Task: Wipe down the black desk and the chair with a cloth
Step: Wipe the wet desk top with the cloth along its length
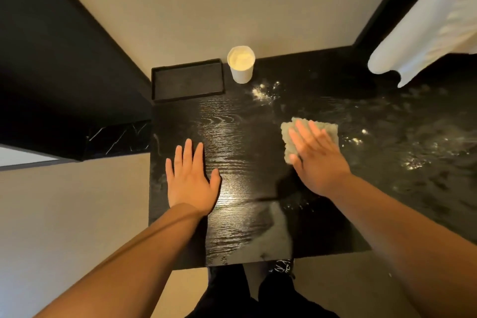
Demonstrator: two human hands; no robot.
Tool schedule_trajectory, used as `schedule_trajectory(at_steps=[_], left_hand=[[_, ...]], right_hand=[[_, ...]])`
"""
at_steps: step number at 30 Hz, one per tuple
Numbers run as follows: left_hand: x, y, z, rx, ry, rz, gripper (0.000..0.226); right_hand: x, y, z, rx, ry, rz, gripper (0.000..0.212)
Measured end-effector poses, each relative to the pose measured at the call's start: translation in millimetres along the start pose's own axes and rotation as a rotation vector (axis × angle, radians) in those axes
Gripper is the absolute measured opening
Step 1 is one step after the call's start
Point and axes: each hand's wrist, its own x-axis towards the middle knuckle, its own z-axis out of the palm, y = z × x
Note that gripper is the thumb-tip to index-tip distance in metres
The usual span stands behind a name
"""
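1. Beige wall (206, 8) at back, black wood-grain table (232, 137) butted against it. Light glare on the grain, centre-front.
2. L hand (191, 178): palm down, flat on table near its left edge. Fingers (188, 152) straight, slightly spread, thumb out to the right. Nothing under it but tabletop.
3. R hand (317, 162): palm down on the cloth (331, 131). Fingers (316, 131) straight, a bit fanned, pressing cloth to table, no pinch or curl. Hand is a bit blurred.
4. Cloth: pale grey-green, approx square, lying flat on table right of centre. Far edge and right corner stick out past my fingertips.
5. White specks (263, 91) on table between cloth and cup, more patches to the right of cloth. Smeary streaks across right half of tabletop.
6. White cup (241, 64) upright at table's back edge by the wall. Pale inside, can't tell what it is.
7. Black tray (187, 82) at back-left corner, just beside cup.
8. White fabric (426, 28) top right, over far right end of table.
9. Dark panel (51, 59) on the left, with black marble-look ledge (118, 137) next to table's left edge.
10. Beige floor (64, 214) on the left. My dark trousers (258, 297) at table's front edge.
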Motion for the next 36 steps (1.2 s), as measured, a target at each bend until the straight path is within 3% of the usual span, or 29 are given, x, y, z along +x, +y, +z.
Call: schedule_trajectory(at_steps=[3, 7, 9, 15, 19, 27, 30, 36], left_hand=[[7, 5, -6, -0.004, -0.025, -0.010, 0.078], [39, 19, -18, -0.098, 0.045, 0.044, 0.070], [59, 28, -23, -0.093, 0.051, 0.065, 0.072], [94, 40, -17, -0.047, 0.020, 0.074, 0.076], [94, 38, -13, -0.035, 0.040, 0.079, 0.076], [97, 37, -9, -0.057, 0.058, 0.097, 0.079], [97, 37, -9, -0.054, 0.055, 0.094, 0.079], [99, 36, -11, -0.062, 0.038, 0.097, 0.079]], right_hand=[[2, -10, -2, 0.029, 0.002, 0.082, 0.069], [24, -63, 0, 0.043, -0.081, -0.204, 0.065], [43, -76, -6, 0.017, -0.158, -0.228, 0.067], [71, -28, -16, -0.029, -0.050, -0.068, 0.080], [59, 14, -20, -0.004, -0.014, 0.046, 0.075], [76, -54, -13, -0.037, -0.043, -0.335, 0.079], [127, -66, -21, -0.089, -0.143, -0.275, 0.076], [136, -27, -30, -0.016, 0.007, -0.068, 0.077]])
